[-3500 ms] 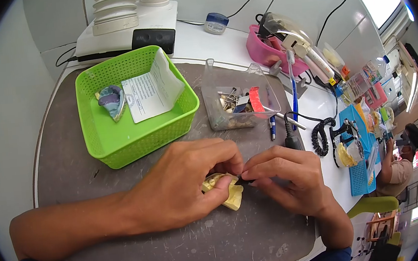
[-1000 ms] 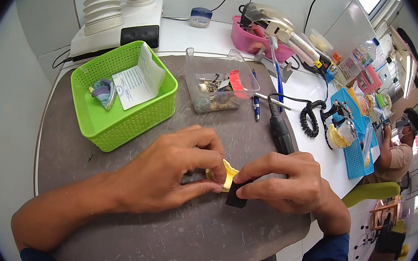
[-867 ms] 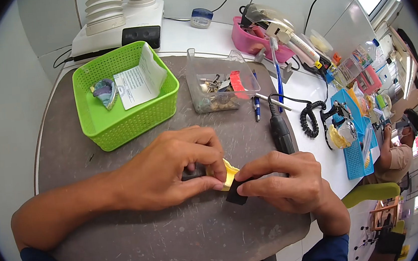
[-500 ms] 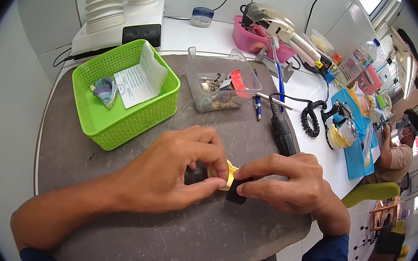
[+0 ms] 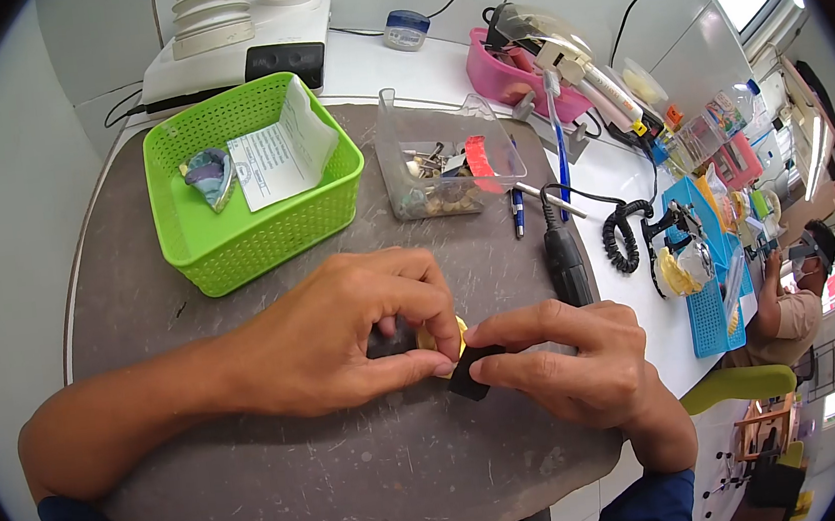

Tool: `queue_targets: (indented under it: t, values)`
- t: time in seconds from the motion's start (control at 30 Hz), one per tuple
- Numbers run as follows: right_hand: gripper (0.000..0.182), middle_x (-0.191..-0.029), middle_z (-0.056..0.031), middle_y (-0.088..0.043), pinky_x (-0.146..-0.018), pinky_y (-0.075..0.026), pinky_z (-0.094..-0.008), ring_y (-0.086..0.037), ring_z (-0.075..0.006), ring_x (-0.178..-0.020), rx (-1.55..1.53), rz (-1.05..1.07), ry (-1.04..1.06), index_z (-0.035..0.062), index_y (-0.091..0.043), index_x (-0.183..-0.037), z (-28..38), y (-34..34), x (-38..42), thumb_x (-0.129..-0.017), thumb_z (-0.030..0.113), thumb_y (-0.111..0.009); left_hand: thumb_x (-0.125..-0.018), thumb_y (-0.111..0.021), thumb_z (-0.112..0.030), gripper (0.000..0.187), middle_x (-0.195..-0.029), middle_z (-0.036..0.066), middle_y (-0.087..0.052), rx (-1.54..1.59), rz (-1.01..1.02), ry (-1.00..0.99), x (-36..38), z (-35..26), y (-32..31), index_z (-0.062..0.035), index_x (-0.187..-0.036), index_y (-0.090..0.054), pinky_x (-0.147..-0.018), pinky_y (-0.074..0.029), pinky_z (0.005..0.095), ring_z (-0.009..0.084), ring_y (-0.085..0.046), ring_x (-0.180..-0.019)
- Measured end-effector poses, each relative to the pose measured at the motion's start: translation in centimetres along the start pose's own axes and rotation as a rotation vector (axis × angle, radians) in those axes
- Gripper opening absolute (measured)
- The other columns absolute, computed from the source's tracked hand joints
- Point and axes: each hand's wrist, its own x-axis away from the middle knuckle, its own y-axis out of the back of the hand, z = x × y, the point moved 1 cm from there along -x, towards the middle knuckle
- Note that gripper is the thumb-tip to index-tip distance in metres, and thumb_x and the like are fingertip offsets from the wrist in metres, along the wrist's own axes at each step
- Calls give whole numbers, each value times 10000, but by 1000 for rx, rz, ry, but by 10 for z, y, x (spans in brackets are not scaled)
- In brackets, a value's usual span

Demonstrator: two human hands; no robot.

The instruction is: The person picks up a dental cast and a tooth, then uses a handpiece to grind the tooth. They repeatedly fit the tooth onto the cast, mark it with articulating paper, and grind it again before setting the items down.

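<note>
My left hand [image 5: 349, 332] reaches in from the left, thumb and fingers pinched on a small yellow dental cast [image 5: 427, 343], most of which the fingers hide. My right hand [image 5: 578, 361] grips a flat black strip [image 5: 469, 381], perhaps sandpaper, between thumb and fingers. The strip's upper end lies right at the right edge of the cast. Behind the left thumb and forefinger, a dark rounded thing [image 5: 392, 338] shows on the brown work mat [image 5: 358, 477].
A green basket [image 5: 266, 250] with a paper slip stands at the back left. Beside it is a clear box [image 5: 447, 197] of small parts. A black handpiece [image 5: 565, 264] lies right, near an articulator [image 5: 678, 271] and blue baskets [image 5: 714, 312]. Another person [image 5: 793, 295] sits far right.
The black strip and my right fingers have shifted slightly up and left, covering more of the yellow cast. My left hand keeps its pinch.
</note>
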Motion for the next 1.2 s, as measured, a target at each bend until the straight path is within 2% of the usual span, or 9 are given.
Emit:
queue_targets:
  t: [0.3,0.37,0.67,0.77,0.83,0.93,1.0,1.07,1.2]
  values:
    - [198,-986,-70,-762,-554,-569,-244,-757,-173,-743,-1,5,-53,136,-772,-891,1,-1,-2,-712,53,-791,-838,-779,-64,75,-961,28,-637,19,-5,3,0,0,0,-66,-888,-723,-689,-461,283,140,-607,-853]
    - [168,-1011,-34,-717,-544,-574,-232,-733,-118,-737,9,-1,7,100,-758,-927,-1,-2,-1,-766,54,-760,-838,-780,-63,74,-961,28,-637,17,-6,-1,0,0,0,-66,-885,-722,-686,-461,283,139,-607,-853]
    - [296,-1016,-56,-715,-600,-593,-286,-726,-173,-759,-21,18,-27,57,-727,-1054,-1,-1,-2,-764,25,-776,-819,-790,-48,120,-982,32,-634,3,5,-16,1,2,0,-71,-900,-704,-693,-475,284,147,-610,-868]
    - [342,-1058,-69,-705,-629,-594,-310,-728,-193,-792,-63,2,-54,51,-701,-1105,-2,-1,-2,-778,31,-795,-782,-818,-53,226,-1002,49,-628,-52,-16,-65,1,4,-2,-68,-960,-681,-712,-495,318,199,-615,-892]
    - [375,-1077,-74,-697,-645,-592,-312,-728,-198,-804,-71,3,-74,53,-684,-1137,-4,0,-2,-782,37,-803,-744,-849,-78,337,-1032,71,-628,-336,-67,-268,0,5,-3,-56,-1020,-657,-746,-521,353,259,-615,-918]
    - [427,-1097,-88,-686,-675,-588,-313,-729,-204,-829,-106,5,-121,57,-656,-1185,-7,0,0,-787,41,-811,-728,-857,-109,380,-1052,84,-634,-423,-103,-355,1,5,-7,-43,-1035,-643,-789,-539,376,296,-621,-961]
    - [446,-1098,-96,-681,-690,-586,-313,-731,-206,-842,-129,7,-148,58,-644,-1201,-10,0,2,-788,39,-812,-734,-851,-107,367,-1057,88,-641,-431,-87,-370,1,5,-6,-40,-1033,-648,-803,-545,379,294,-631,-972]
    - [449,-1116,-158,-705,-791,-620,-320,-723,-236,-965,-267,51,-273,5,-649,-1171,-14,1,3,-763,16,-836,-739,-844,-104,355,-1061,92,-648,-437,-75,-386,1,5,-8,-37,-1030,-653,-817,-550,382,291,-641,-984]
    - [426,-1149,-171,-684,-820,-624,-324,-713,-228,-1001,-381,47,-338,-9,-643,-1177,-20,-1,5,-787,-9,-815,-747,-831,-90,327,-1037,99,-661,-414,-119,-408,1,7,-9,-31,-1025,-670,-810,-557,387,296,-664,-960]
